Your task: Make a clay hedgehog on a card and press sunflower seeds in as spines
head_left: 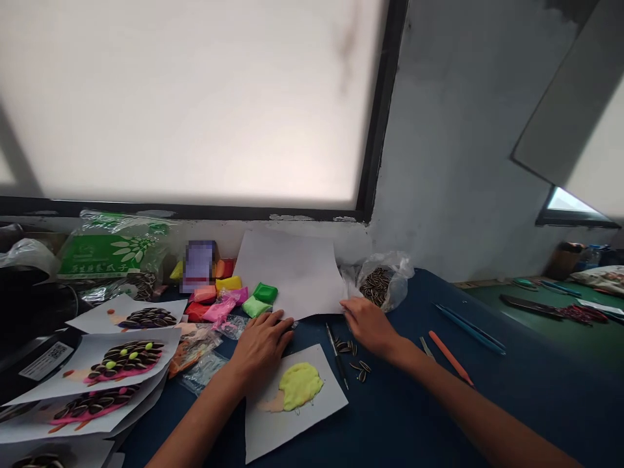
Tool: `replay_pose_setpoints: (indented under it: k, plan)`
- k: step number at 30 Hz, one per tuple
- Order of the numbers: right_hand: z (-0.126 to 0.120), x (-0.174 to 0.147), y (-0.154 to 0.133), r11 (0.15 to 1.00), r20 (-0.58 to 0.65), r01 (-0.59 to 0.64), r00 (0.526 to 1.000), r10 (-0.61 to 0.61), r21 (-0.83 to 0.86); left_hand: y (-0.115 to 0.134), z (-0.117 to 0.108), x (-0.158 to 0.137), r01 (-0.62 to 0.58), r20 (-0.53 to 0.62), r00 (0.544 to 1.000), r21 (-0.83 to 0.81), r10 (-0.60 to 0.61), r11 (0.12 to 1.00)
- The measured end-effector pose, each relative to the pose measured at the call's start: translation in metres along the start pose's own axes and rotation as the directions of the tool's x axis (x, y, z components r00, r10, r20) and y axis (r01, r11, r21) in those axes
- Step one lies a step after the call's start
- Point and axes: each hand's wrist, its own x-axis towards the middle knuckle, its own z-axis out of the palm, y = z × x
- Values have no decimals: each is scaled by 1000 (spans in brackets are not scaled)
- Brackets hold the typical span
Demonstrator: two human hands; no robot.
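Note:
A blank white sheet of paper (292, 273) leans against the wall, its lower edge near both hands. My right hand (368, 325) pinches the sheet's lower right corner between thumb and fingers. Flat beside the sheet's lower left edge lies my left hand (260, 338), fingers stretched out; whether they touch the sheet is hard to tell. Below it rests a card (302, 435) bearing a yellow clay shape (299, 386) with a peach clay tip. To the card's right are a pen (336, 354) and several loose sunflower seeds (362, 370).
A clear bag of sunflower seeds (375, 286) stands behind my right hand. Coloured clay packets (229, 284) lie left of the sheet. Finished seed-and-clay cards (92, 351) are stacked at far left. An orange tool (448, 356) and blue tweezers (470, 328) lie on the right.

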Motion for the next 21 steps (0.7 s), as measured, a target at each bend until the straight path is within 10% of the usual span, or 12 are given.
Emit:
replay_pose_setpoints:
  k: [13, 21]
  plan:
    - [21, 53, 52, 909, -59, -411, 912, 407, -70, 4, 1, -1, 47, 16, 999, 32, -48, 998]
    - [38, 64, 56, 904, 35, -387, 916, 399, -179, 7, -3, -1, 64, 45, 997, 59, -66, 996]
